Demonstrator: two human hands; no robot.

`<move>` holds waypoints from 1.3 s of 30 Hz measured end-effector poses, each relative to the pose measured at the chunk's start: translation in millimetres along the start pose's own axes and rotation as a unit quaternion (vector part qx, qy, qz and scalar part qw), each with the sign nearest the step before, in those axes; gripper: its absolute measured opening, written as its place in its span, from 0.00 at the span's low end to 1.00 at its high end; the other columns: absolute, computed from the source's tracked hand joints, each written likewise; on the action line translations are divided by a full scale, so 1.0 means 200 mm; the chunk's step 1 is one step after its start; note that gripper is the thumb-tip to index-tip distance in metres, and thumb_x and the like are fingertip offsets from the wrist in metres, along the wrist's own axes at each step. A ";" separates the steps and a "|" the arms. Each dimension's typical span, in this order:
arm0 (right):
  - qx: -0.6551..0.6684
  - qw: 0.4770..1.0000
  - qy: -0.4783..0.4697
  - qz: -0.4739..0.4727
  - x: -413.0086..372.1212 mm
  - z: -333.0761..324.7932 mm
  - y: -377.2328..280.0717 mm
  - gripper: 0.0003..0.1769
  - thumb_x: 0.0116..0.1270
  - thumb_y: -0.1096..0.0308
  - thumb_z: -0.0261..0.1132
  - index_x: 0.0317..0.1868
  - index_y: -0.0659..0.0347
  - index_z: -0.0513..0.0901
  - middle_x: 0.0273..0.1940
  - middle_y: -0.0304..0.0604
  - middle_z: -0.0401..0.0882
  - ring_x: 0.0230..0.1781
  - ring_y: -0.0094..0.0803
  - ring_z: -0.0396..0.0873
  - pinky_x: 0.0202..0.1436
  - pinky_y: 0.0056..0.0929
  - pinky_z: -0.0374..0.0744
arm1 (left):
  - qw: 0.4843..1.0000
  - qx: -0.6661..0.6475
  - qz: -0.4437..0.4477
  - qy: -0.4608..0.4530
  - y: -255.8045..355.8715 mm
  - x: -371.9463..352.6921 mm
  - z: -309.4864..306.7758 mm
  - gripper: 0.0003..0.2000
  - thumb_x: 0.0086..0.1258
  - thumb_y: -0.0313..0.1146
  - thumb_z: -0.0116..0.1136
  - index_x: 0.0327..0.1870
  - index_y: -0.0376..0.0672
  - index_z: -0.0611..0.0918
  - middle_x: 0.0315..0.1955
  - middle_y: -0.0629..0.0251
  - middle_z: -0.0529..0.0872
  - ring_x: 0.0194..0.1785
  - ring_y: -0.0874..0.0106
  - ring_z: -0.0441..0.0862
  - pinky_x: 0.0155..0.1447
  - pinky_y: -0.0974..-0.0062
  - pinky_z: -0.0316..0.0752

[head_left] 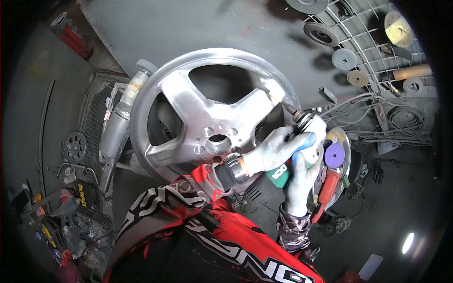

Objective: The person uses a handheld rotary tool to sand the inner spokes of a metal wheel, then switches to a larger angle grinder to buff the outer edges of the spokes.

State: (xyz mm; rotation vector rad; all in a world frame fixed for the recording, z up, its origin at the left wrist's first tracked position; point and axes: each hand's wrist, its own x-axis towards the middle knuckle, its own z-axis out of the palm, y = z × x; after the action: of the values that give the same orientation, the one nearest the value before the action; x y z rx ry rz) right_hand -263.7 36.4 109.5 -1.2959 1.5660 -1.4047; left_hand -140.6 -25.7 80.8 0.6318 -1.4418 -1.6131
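A silver alloy wheel (207, 111) with wide spokes stands tilted in front of me. My left hand (276, 148), in a white glove with a dark band at the wrist, is closed around the front part of a green die grinder (279, 176). Gloved the same way, my right hand (301, 186) grips the tool's body from below. The grinder's dark collar and narrow bit point up and left, with the tip right at the outer end of the upper-right spoke, by the rim. A bright patch of light lies on that spoke end.
On the right, a red angle grinder (328, 193) and a purple disc (334, 155) rest on a round stand. Abrasive discs (344, 59) hang on a wire rack (363, 35). Coiled cables (406, 118) hang below. A grey cylinder (115, 132) stands left of the wheel, near a cluttered toolbox (87, 193).
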 end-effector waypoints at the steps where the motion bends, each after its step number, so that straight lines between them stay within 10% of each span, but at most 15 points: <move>1: -0.023 1.000 0.008 0.015 -0.04 0.01 -0.01 0.45 0.63 0.64 0.74 0.74 0.67 0.58 0.64 0.48 0.71 0.64 0.34 0.71 0.70 0.35 0.69 | 1.000 -0.020 0.007 0.002 0.01 -0.04 -0.02 0.21 0.70 0.28 0.56 0.65 0.41 0.77 0.54 0.47 0.78 0.56 0.52 0.79 0.62 0.59 0.75; 5: -0.038 0.998 -0.004 0.041 -0.16 0.04 0.03 0.51 0.57 0.66 0.77 0.76 0.67 0.56 0.64 0.50 0.70 0.64 0.35 0.71 0.69 0.35 0.71 | 0.962 -0.260 -0.083 0.031 -0.04 -0.16 -0.01 0.22 0.76 0.40 0.58 0.65 0.36 0.76 0.56 0.54 0.80 0.61 0.67 0.77 0.65 0.69 0.73; 13: -0.074 0.995 0.066 0.002 -0.10 0.11 -0.06 0.48 0.61 0.72 0.73 0.76 0.67 0.54 0.65 0.51 0.70 0.65 0.35 0.71 0.70 0.36 0.69 | 0.950 -0.310 -0.017 -0.042 -0.07 0.02 -0.05 0.24 0.75 0.48 0.57 0.58 0.34 0.79 0.45 0.66 0.85 0.50 0.77 0.79 0.57 0.75 0.74; 26: -0.050 0.993 0.082 0.065 -0.31 0.24 -0.01 0.51 0.58 0.73 0.72 0.77 0.67 0.52 0.66 0.53 0.67 0.65 0.37 0.71 0.69 0.37 0.71 | 0.962 -0.261 -0.080 -0.029 -0.08 -0.20 -0.15 0.21 0.73 0.48 0.59 0.51 0.36 0.82 0.36 0.65 0.86 0.42 0.78 0.80 0.49 0.75 0.75; 36: -0.065 0.989 0.123 0.054 -0.40 0.31 0.05 0.52 0.55 0.68 0.76 0.76 0.67 0.55 0.64 0.51 0.69 0.64 0.36 0.72 0.69 0.35 0.71 | 0.982 -0.167 0.024 -0.088 -0.11 -0.27 -0.23 0.21 0.73 0.42 0.59 0.58 0.35 0.79 0.46 0.60 0.85 0.51 0.75 0.80 0.56 0.73 0.76; 39: -0.084 0.989 0.113 0.038 -0.45 0.33 0.06 0.52 0.54 0.68 0.77 0.75 0.67 0.56 0.63 0.50 0.70 0.64 0.35 0.72 0.68 0.36 0.72 | 0.969 -0.210 -0.075 -0.111 -0.14 -0.32 -0.26 0.21 0.73 0.42 0.59 0.58 0.35 0.79 0.49 0.59 0.84 0.52 0.74 0.79 0.56 0.73 0.75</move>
State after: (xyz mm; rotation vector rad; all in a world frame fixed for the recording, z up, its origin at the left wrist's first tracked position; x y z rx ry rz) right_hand -178.8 100.1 70.7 -1.1892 1.9007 -1.4375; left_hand -73.4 0.8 32.8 0.3258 -1.1690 -2.0849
